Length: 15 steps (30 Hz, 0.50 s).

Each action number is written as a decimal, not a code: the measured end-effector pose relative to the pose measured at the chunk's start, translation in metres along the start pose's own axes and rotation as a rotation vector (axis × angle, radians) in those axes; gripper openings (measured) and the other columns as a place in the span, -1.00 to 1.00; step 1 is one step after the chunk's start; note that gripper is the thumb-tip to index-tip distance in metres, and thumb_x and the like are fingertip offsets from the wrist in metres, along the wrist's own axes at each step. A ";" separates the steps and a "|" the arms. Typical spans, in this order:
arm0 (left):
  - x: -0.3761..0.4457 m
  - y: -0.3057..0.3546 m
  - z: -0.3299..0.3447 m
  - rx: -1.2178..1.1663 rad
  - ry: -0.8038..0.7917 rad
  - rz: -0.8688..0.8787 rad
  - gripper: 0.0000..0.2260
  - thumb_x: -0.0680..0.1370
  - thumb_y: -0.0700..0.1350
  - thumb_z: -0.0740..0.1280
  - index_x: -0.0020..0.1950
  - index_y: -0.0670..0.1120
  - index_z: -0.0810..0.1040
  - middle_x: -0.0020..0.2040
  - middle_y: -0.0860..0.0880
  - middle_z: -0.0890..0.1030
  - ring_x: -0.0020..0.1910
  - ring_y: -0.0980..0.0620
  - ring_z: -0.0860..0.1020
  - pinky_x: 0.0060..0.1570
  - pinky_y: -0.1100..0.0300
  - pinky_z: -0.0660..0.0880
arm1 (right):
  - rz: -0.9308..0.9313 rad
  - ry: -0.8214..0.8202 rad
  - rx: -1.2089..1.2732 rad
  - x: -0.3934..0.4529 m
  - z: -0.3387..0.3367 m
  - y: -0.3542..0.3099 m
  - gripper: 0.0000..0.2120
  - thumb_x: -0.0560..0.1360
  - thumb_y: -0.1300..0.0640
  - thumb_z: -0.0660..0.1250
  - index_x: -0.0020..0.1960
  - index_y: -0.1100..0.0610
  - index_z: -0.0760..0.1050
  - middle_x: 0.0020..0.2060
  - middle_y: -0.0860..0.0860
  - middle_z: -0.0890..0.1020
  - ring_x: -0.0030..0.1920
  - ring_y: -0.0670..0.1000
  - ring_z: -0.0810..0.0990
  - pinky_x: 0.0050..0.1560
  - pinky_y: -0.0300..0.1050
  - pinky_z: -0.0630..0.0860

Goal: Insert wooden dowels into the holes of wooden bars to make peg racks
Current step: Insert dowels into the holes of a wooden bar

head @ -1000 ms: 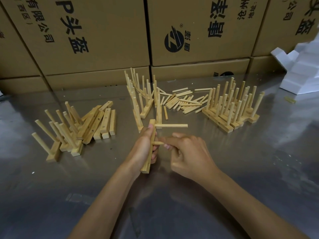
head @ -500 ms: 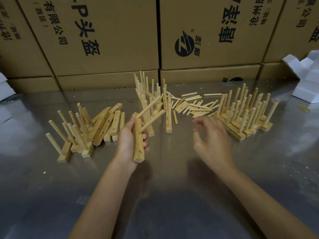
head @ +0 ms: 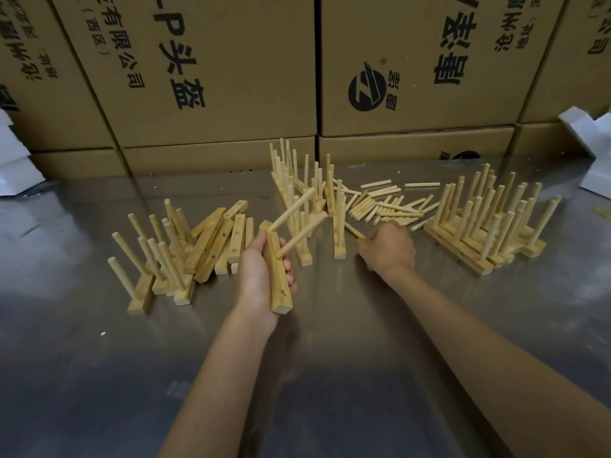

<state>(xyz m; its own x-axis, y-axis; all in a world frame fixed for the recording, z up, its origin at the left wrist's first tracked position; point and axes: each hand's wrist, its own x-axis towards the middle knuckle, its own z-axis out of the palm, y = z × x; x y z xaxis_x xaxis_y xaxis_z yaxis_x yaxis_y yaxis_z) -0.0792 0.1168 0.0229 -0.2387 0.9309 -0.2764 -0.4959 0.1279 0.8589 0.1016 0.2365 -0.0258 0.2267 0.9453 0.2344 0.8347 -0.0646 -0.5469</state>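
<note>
At frame centre, the left hand (head: 261, 276) grips a bar (head: 277, 276) with two pegs set while the right hand (head: 388, 247) pinches a loose dowel (head: 354, 230); a skewed entry could jam the last hole

Setting: reflective metal tabletop (head: 99, 375) fills the lower frame, scuffed, showing soft glare. Stacked brown cardboard cartons (head: 231, 77) with black printed characters and a round logo span the top. White foam pieces (head: 13, 160) at both side edges.
</note>
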 end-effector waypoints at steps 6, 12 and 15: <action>-0.008 0.000 0.009 0.013 -0.026 -0.011 -0.64 0.68 0.10 0.15 -0.17 -0.07 0.53 -0.49 0.00 0.44 -0.61 0.09 0.36 -0.62 0.33 0.31 | 0.112 0.235 0.691 -0.023 -0.044 0.020 -0.89 0.45 0.16 0.41 -0.24 0.01 0.58 -0.29 -0.14 0.62 -0.12 -0.06 0.63 -0.11 -0.21 0.51; -0.017 -0.008 0.019 0.083 -0.044 -0.019 -0.64 0.68 0.13 0.14 -0.15 -0.04 0.55 -0.49 0.03 0.45 -0.59 0.11 0.38 -0.59 0.32 0.33 | -0.446 0.115 0.694 -0.097 -0.079 0.014 -0.94 0.63 0.01 0.26 0.09 -0.08 0.48 -0.16 -0.15 0.61 -0.20 -0.07 0.62 -0.24 -0.07 0.58; -0.019 -0.011 0.022 0.099 -0.044 -0.003 -0.63 0.68 0.14 0.13 -0.14 -0.03 0.56 -0.47 0.03 0.45 -0.55 0.10 0.39 -0.53 0.31 0.36 | -0.656 -0.034 0.438 -0.127 -0.075 0.001 -0.87 0.66 -0.03 0.15 0.18 -0.15 0.40 -0.17 -0.30 0.53 -0.25 -0.21 0.52 -0.33 -0.19 0.40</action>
<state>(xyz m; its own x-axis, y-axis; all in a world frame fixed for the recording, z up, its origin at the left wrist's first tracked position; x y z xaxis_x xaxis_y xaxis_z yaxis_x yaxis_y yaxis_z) -0.0506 0.1052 0.0284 -0.1998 0.9443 -0.2616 -0.4112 0.1615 0.8971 0.1112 0.0922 0.0039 -0.2646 0.7564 0.5982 0.5176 0.6348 -0.5738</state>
